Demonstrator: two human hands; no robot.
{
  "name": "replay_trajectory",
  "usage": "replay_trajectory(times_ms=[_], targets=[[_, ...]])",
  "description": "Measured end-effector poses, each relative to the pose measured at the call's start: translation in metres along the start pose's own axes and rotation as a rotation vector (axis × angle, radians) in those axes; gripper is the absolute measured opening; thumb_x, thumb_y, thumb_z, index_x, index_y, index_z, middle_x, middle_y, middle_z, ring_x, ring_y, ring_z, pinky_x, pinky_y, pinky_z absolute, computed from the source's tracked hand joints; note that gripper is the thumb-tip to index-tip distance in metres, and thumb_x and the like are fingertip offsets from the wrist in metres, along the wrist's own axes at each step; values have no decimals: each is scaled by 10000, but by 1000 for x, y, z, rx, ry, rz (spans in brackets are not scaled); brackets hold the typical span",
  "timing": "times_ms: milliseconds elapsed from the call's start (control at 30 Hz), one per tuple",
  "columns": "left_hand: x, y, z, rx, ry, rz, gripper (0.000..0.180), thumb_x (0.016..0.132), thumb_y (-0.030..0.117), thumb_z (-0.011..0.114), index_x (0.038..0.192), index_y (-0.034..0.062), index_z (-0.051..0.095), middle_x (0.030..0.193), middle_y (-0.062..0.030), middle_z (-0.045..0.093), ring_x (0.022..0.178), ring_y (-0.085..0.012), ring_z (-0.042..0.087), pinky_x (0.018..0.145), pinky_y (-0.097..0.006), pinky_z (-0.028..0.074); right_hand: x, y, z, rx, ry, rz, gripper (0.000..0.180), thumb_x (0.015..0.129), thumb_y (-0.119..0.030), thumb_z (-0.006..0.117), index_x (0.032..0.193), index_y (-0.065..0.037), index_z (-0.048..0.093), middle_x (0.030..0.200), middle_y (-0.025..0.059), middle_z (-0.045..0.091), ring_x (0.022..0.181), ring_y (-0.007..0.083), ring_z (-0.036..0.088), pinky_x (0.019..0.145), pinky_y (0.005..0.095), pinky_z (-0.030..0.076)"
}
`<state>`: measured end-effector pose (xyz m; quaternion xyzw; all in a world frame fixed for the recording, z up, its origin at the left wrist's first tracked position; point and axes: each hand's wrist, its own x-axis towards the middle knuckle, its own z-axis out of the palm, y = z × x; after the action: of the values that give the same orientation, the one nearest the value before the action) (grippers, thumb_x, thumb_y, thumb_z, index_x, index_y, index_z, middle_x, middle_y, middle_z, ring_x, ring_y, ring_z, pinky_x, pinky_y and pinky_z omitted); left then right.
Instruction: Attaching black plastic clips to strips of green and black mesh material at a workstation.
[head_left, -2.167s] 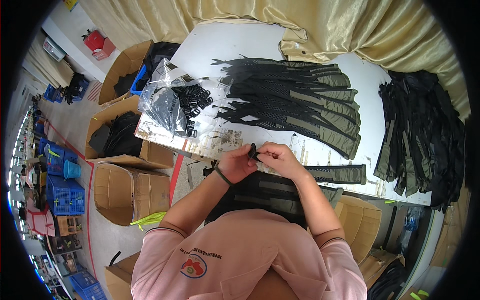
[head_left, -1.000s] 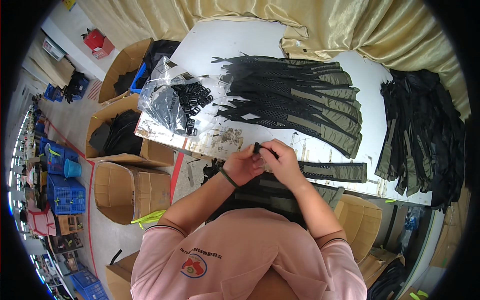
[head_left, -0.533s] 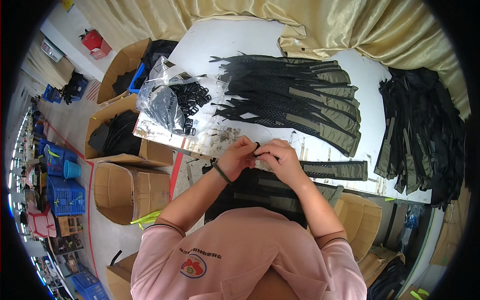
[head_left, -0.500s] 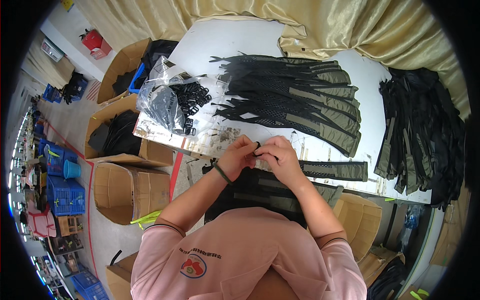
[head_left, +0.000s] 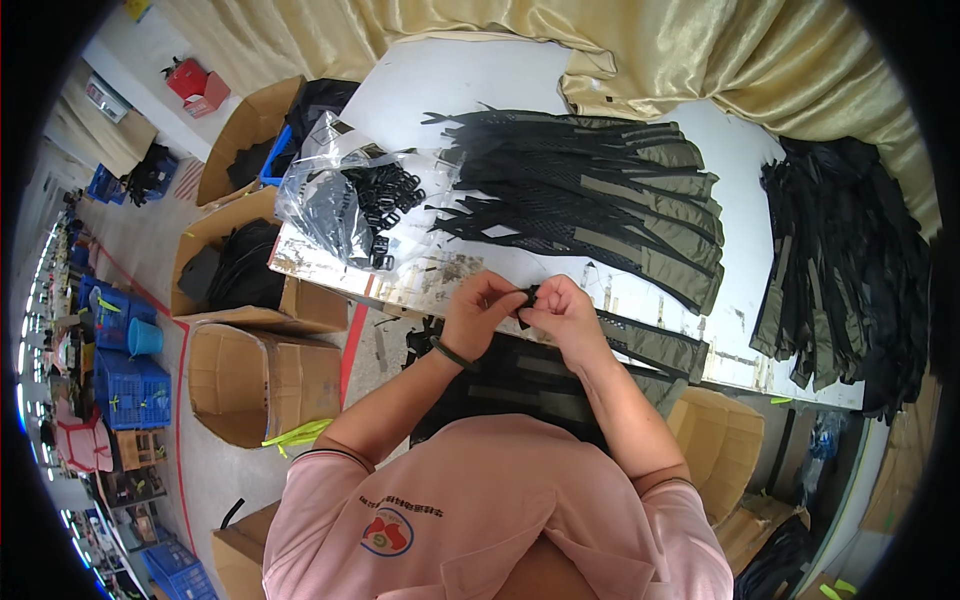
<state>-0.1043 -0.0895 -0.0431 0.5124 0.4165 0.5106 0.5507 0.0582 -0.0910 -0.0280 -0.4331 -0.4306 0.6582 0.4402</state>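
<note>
At the table's near edge, my left hand [head_left: 484,314] and my right hand [head_left: 566,316] pinch a small black buckle [head_left: 528,296] between them, mostly covered by fingertips. A narrow black webbing end seems to meet the buckle, but the fingers hide how it runs. From under my right hand a black mesh and olive strap [head_left: 655,345] stretches right along the edge. More dark straps [head_left: 520,385] hang or lie just below my hands. Beyond them, loose black buckles [head_left: 385,200] spill from a clear plastic bag [head_left: 325,215].
Fanned olive-and-black straps [head_left: 600,190] cover the middle of the white table [head_left: 450,75]. Another heap of straps [head_left: 825,270] drapes over its right end. Cardboard boxes [head_left: 265,385] stand at left, and another box [head_left: 715,440] at lower right. Gold curtain [head_left: 680,50] hangs behind.
Both hands have shifted slightly right, and the buckle shows more between the fingertips. The strap's wide olive end has slid left and toward me.
</note>
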Motion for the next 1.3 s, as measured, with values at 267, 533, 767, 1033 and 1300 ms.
replay_trajectory(times_ms=[267,533,767,1033,1300], targets=[[-10,11,-1,357,-8,292,99,832,116,646,874,30,621,871,-79,625,793,-166,603,719,-293,483,-4,1,7,391,50,8,221,744,51,622,814,-87,464,745,-12,477,682,85,490,626,218,418],[-17,9,6,99,-41,305,268,782,80,710,972,30,528,938,-45,531,825,-122,549,749,-266,463,-6,4,16,113,131,-232,230,800,93,589,850,-73,438,765,-13,489,642,46,466,604,178,402],[-12,10,3,-35,-126,190,240,764,3,667,964,48,541,939,-36,477,812,-130,494,742,-257,431,-8,-23,10,247,-51,116,146,918,-86,507,1031,-12,562,822,1,555,666,44,506,665,182,437],[-14,6,-5,240,-214,150,178,750,-27,628,891,64,569,917,-47,483,826,-159,484,731,-272,409,-4,-27,-5,-452,-110,-89,95,899,-77,541,902,0,596,777,-9,588,684,51,501,626,188,404],[-26,8,-15,155,-312,160,144,767,-1,633,894,47,587,931,-65,526,854,-176,521,745,-288,432,-9,-34,1,-339,-277,87,94,897,-66,532,911,-3,600,736,-9,570,620,57,481,561,197,388]])
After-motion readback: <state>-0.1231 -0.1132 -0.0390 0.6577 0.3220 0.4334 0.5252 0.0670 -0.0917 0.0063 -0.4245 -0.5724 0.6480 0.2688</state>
